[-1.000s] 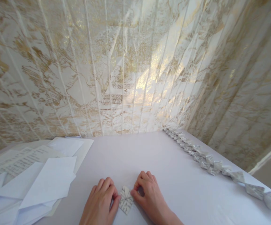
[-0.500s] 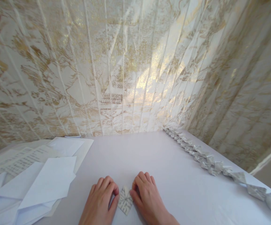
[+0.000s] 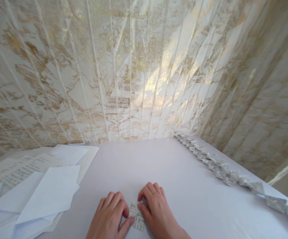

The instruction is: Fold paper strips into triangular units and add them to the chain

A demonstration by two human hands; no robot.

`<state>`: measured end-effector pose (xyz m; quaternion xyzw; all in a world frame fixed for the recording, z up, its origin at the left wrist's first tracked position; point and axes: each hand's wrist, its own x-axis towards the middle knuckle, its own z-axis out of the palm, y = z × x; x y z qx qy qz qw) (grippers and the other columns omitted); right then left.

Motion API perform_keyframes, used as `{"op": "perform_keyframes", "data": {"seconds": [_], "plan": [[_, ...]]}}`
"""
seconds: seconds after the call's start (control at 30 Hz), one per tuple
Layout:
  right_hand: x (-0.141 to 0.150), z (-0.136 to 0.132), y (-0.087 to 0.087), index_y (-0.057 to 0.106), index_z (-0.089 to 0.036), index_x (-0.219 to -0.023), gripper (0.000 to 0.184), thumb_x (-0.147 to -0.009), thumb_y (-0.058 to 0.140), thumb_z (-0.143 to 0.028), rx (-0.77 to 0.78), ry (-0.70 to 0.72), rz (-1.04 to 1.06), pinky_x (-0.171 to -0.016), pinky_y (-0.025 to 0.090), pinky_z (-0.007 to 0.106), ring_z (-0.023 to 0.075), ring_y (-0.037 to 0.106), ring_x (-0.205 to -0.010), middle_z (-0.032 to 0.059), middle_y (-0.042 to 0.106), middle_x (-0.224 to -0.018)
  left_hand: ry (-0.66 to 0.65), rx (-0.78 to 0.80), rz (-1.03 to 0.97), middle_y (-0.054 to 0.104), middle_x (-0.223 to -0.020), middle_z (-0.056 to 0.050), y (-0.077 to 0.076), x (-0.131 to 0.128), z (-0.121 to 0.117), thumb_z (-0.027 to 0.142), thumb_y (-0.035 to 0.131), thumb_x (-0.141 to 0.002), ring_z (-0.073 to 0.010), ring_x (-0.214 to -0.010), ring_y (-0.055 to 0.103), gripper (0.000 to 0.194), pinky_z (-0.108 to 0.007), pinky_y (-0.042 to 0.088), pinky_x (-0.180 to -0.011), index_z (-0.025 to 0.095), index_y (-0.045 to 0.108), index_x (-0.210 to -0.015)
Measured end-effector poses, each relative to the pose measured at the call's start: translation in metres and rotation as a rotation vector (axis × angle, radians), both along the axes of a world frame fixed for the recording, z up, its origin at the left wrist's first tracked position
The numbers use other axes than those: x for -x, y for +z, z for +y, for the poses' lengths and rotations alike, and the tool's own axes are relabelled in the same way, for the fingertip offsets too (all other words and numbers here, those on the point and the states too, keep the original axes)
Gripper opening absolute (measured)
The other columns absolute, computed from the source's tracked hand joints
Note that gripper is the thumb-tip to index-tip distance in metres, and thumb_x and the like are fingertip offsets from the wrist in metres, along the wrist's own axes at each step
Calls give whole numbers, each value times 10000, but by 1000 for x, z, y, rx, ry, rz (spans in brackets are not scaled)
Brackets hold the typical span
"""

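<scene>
Resting low in the centre of the frame, the left hand (image 3: 109, 214) and the right hand (image 3: 157, 207) flank a small folded piece of thin, whitish printed paper (image 3: 139, 221), which lies on the smooth white counter (image 3: 183, 192). Left thumb extends to the paper's left edge, its tip touching there; the index finger curls just beside it, leaving a narrow gap between the two. Right thumb meets the upper right part of the paper, index finger bent close above, the fingers narrow; cannot tell whether a layer is pinched between them. Backs of both hands face up, the other fingers curled. Dark print and crease lines show on the paper, partly blurred.

Lower left of the frame: a loose, overlapping spread of plain white paper sheets (image 3: 51, 192), corners pointing in several directions. Behind them, a pale sheet with rows of dark print (image 3: 21, 171), text too blurred to read.

Right side of the frame: a long line of grey-white folded paper pieces with pointed ends (image 3: 230, 177), packed close together, running diagonally from the counter's far corner down to the right edge, well apart from the hands. Nearer pieces look larger; the farthest are too small to make out singly.

Upper frame: white pleated curtain fabric with a gold and brown scenic pattern (image 3: 96, 69), bright sheen near the middle, shaded at right.
</scene>
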<state>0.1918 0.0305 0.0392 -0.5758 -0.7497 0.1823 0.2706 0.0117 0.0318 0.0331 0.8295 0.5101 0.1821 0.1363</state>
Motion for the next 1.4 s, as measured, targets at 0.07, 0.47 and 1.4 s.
{"op": "perform_keyframes", "data": {"seconds": [0.07, 0.47, 1.4], "plan": [[0, 0, 1, 561, -210, -833, 222, -761, 573, 1, 21, 2, -4, -834, 346, 362, 214, 490, -915, 8, 614, -936, -11, 2, 1, 620, -840, -5, -2, 0, 0, 286, 634, -826, -223, -855, 555, 139, -347, 373, -754, 223, 585, -713], [-2, -1, -4, 555, -223, -861, 182, -783, 596, -63, 9, 37, -22, -821, 351, 369, 222, 496, -905, 14, 597, -934, 10, -85, -40, 580, -851, -11, -9, -4, -3, 165, 529, -813, -225, -854, 519, 107, -367, 344, -753, 229, 527, -728], [-8, -3, 2, 564, -211, -891, 321, -729, 495, 56, 27, 34, 83, -827, 376, 364, 217, 491, -907, 22, 604, -942, -206, 4, -225, 639, -1235, -39, -8, -2, 0, 64, 443, -762, -236, -1139, 540, 577, -384, 424, -984, 294, 559, -1278]]}}
